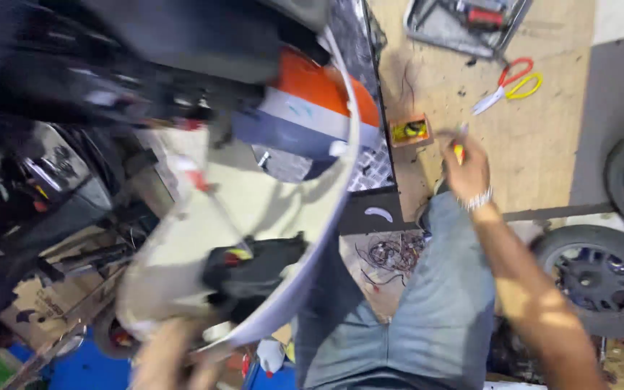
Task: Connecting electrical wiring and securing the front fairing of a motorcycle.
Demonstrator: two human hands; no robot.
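My left hand grips the lower edge of a large pale scooter body panel, held up in front of me. The panel carries a black part on its inner side and an orange, white and blue stripe near its top. My right hand, with a metal watch band on the wrist, reaches over my knee and is closed around a small yellow and red tool above the wooden floor. A small orange box lies just left of that hand.
Red and yellow scissors and a metal tray of tools lie on the wooden floor further out. Two tyres stand at the right. Loose wires lie by my leg. A dark scooter frame fills the left.
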